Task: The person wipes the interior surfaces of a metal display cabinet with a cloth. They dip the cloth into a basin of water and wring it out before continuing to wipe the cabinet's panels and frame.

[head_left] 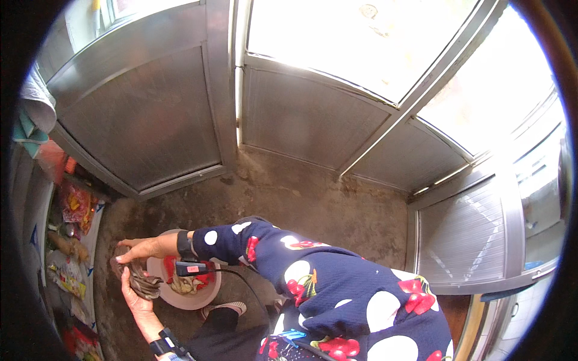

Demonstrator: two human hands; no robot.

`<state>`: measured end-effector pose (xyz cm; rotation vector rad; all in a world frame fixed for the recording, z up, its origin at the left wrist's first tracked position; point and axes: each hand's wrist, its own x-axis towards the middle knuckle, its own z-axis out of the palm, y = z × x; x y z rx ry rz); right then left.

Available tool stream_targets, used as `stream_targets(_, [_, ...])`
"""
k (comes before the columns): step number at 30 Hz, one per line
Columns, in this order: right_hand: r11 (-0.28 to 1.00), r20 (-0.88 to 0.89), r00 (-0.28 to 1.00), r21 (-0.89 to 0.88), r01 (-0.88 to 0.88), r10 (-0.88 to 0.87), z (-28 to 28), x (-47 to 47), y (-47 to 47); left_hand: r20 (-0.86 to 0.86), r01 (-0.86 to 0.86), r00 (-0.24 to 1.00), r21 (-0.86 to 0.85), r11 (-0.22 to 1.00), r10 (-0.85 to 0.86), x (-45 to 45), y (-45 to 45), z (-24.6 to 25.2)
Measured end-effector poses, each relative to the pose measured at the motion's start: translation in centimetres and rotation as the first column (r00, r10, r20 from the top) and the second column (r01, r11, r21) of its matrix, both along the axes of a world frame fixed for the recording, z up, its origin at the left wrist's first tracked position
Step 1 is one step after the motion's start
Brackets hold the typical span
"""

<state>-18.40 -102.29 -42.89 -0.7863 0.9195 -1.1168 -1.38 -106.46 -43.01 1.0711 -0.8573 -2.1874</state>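
A twisted grey-brown cloth (145, 285) is bunched between my two hands, left of a pale pink basin (207, 300). My right hand (146, 248) grips its upper part, thumb and fingers around it. Lower down, my left hand (135, 298) holds the cloth from below, with some fingers hidden behind the folds. In the basin lie a red cloth (170, 264) and a pale yellowish cloth (184, 285). Both wrists wear black straps. A black box (192, 269) with a cable hangs by the right wrist, over the basin.
Stained concrete floor (289, 194) stretches beyond the basin. Metal-framed door panels (144, 122) enclose the far side. Along the left stands a shelf (92, 266) of bagged goods, with towels (38, 104) hanging above. A striped slipper (232, 307) shows near the basin.
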Motion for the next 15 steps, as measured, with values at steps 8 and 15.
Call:
stream_targets(8, [0.99, 0.335, 0.938, -0.134, -0.041, 0.084, -0.8, -0.2, -1.4, -0.308, 0.223, 0.93, 0.037, 0.974, -0.202, -0.1, 1.6, -0.9])
stream_targets(15, [0.959, -0.159, 0.98, -0.236, -0.159, 0.124, -0.9, 2.2, -3.4, -0.057, 0.294, 0.956, 0.132, 0.947, -0.288, 1.7, 0.5, -3.1])
